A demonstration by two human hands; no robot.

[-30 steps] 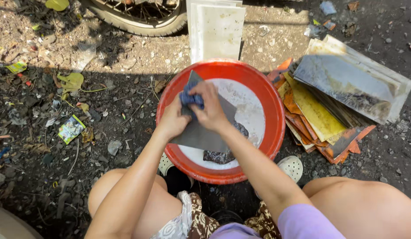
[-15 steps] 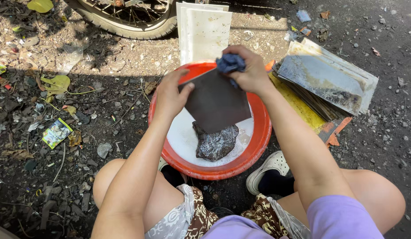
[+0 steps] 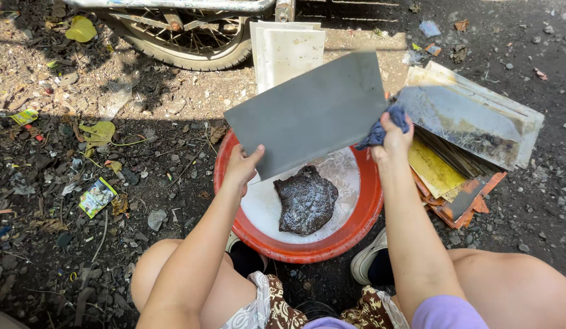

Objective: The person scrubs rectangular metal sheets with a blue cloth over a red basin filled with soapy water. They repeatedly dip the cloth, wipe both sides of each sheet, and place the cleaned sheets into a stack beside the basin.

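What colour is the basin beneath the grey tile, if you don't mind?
The basin is red-orange, clearest in the head view.

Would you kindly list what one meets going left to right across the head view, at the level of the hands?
Snack wrapper → left hand → dark wet cloth in the basin → right hand → stack of tiles.

The grey tile [image 3: 310, 113] covers the far rim of the red basin [image 3: 307, 247] and part of the white tiles [image 3: 289, 52] behind it. The right hand [image 3: 389, 137] hides much of the blue cloth [image 3: 380, 128]. The wheel [image 3: 185, 36] is cut off by the top edge. The lower sheets in the stack [image 3: 466, 122] are hidden under the top one.
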